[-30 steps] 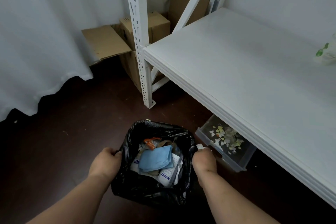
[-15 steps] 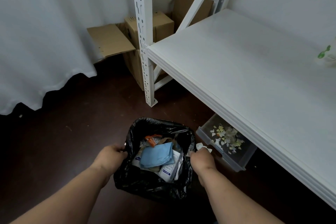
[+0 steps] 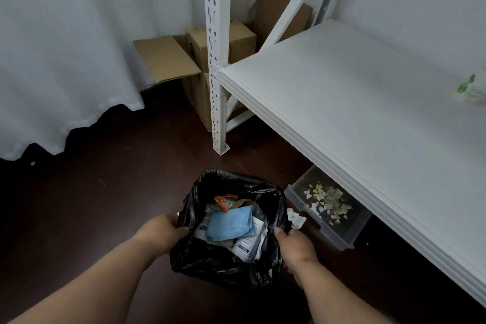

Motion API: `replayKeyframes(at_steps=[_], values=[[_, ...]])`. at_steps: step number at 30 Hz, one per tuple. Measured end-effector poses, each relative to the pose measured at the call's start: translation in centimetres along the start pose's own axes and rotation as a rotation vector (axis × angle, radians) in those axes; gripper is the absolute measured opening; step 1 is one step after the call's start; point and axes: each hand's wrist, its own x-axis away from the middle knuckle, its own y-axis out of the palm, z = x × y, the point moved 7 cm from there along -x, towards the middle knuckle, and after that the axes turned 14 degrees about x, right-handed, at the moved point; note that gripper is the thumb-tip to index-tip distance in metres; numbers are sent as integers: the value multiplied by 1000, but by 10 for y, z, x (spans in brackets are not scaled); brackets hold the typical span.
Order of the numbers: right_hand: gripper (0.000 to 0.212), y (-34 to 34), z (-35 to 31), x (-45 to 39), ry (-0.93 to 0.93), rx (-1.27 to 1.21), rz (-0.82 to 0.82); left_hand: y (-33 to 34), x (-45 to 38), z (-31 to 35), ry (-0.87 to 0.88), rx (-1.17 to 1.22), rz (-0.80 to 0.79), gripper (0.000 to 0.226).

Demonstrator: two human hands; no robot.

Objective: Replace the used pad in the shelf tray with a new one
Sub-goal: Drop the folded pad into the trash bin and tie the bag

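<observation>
While both hands, left (image 3: 160,231) and right (image 3: 297,247), grip my crinkled black bag (image 3: 223,268) with curled fingers | blue pad (image 3: 231,223) folded inside among packets | clear tray (image 3: 328,208) holds paper scraps

You won't find any text you can read here. The white packet (image 3: 246,244) in the black bag (image 3: 215,265) bears a blue label, and the cardboard box (image 3: 196,42) a dark mark, both too blurred.
</observation>
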Motion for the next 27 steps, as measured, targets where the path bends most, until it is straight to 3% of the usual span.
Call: replayKeyframes(at_steps=[2,4,8,13,20,27], values=[[57,-3,-1,2,-8,60,36,1,4,1,19,-138,-38,19],[51,-5,-4,6,-17,119,57,4,7,-4,9,-129,-69,20],[32,-5,-8,8,-35,153,24,15,7,-6,-49,310,-107,12],[12,-11,-15,17,-71,-120,-13,17,9,11,4,657,-93,12],[23,-23,-9,18,-13,-506,-19,15,5,21,66,751,-30,23],[11,-33,-10,15,-32,-543,26,19,-1,20,6,932,-15,19]])
